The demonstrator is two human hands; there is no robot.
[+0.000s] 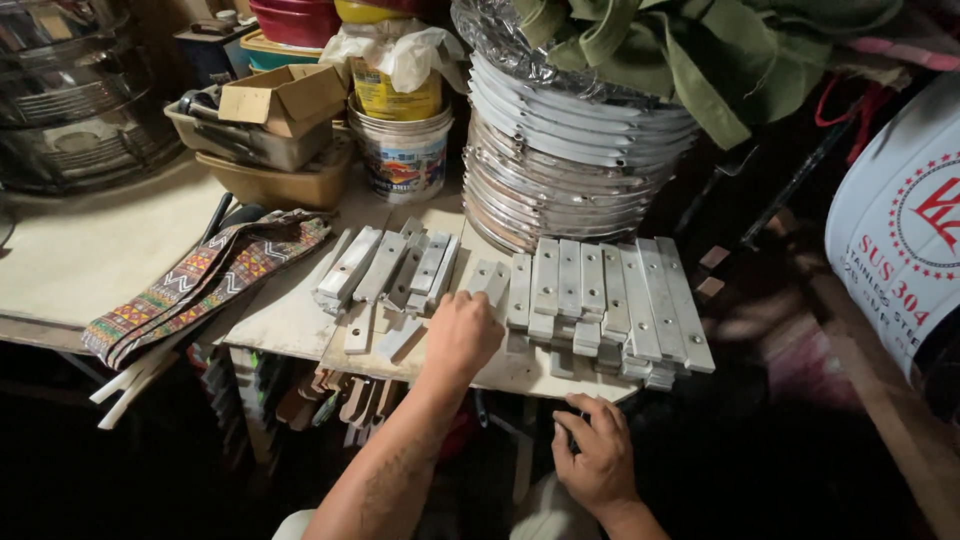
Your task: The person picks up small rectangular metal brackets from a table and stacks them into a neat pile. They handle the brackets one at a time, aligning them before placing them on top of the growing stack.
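Observation:
My left hand point(460, 335) reaches onto a pale board point(290, 322) with its fingers curled down between two groups of flat grey metal bars. Its fingertips touch the short bars point(488, 278) in the middle; whether it grips one is hidden. The left group of bars point(390, 268) lies fanned and partly stacked. The right group point(612, 298) lies side by side in overlapping rows. My right hand point(595, 455) hangs just below the board's front edge in the dark, fingers loosely apart, nothing seen in it.
Behind the bars, a tall stack of metal rings point(560, 170) stands under green cloth point(690, 45). A paint bucket point(405, 158), trays point(255, 148) and a cardboard box point(285, 95) sit at the back left. A patterned strap point(200, 285) drapes off the edge. A white drum point(900, 230) stands right.

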